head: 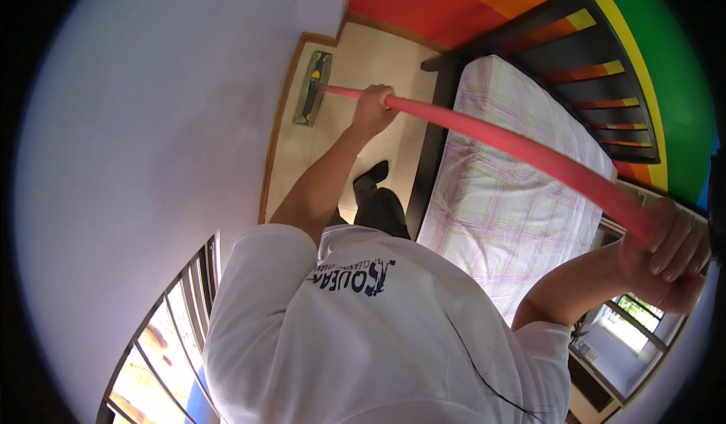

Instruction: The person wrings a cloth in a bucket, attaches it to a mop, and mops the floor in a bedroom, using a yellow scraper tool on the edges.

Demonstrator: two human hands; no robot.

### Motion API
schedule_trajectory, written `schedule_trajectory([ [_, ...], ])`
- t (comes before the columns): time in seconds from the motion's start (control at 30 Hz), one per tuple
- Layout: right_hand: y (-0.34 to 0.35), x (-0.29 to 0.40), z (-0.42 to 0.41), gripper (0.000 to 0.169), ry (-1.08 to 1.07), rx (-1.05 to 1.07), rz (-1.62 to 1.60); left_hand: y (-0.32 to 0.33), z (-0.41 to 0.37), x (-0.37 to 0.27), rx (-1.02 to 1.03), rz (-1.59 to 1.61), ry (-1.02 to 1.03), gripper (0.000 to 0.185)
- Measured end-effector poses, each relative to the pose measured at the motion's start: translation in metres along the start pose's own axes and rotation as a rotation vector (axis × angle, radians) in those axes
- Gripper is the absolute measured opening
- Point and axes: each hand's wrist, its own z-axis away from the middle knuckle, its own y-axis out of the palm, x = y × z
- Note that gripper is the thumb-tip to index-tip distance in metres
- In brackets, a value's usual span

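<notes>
My left hand (pixel 374 109) is closed around the lower part of a pink mop pole (pixel 510 138). Near the right rim, my right hand (pixel 666 254) grips the upper end of the same pole. From the right the pole runs down to a flat mop head (pixel 313 89) with a green pad, dark plate and yellow parts. That head lies on the pale tiled floor (pixel 391 47), close alongside the brown skirting of the wall. The exact joint between pole and head is small and hard to make out.
A bed with a checked sheet (pixel 510 186) and dark frame stands to the right, its slatted headboard (pixel 612 84) against a rainbow-painted wall. The pale wall (pixel 159 112) borders the floor at left. A barred window (pixel 164 333) is at lower left. A mirror (pixel 629 333) is at lower right.
</notes>
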Motion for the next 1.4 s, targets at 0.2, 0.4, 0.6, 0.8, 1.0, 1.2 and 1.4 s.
schedule_trajectory([
  [0.2, -0.051, 0.000, -0.028, 0.030, 0.061, 0.180, -0.232, 0.010, 0.048, -0.019, -0.139, -0.078, -0.092, 0.018],
  [0.4, -0.075, -0.004, 0.018, 0.021, -0.074, -0.184, -0.410, 0.012, 0.138, -0.035, -0.045, -0.184, -0.242, 0.017],
  [0.6, -0.067, 0.004, 0.032, 0.023, -0.045, 0.159, -0.559, 0.035, 0.143, -0.063, -0.103, -0.170, -0.266, 0.019],
  [0.8, -0.071, -0.003, 0.039, 0.026, -0.205, 0.163, -0.473, 0.047, 0.070, -0.043, -0.053, -0.375, 0.033, 0.022],
  [1.0, -0.088, -0.016, 0.057, 0.021, -0.086, 0.013, -0.240, 0.055, 0.039, -0.005, 0.173, -0.242, -0.037, 0.026],
  [1.2, -0.133, 0.040, 0.066, 0.030, -0.078, -0.131, -0.101, 0.126, 0.051, -0.044, 0.190, -0.087, 0.125, 0.015],
  [1.4, -0.143, 0.128, 0.070, 0.033, -0.120, -0.028, 0.037, 0.182, 0.088, -0.126, 0.486, 0.127, 0.003, 0.010],
])
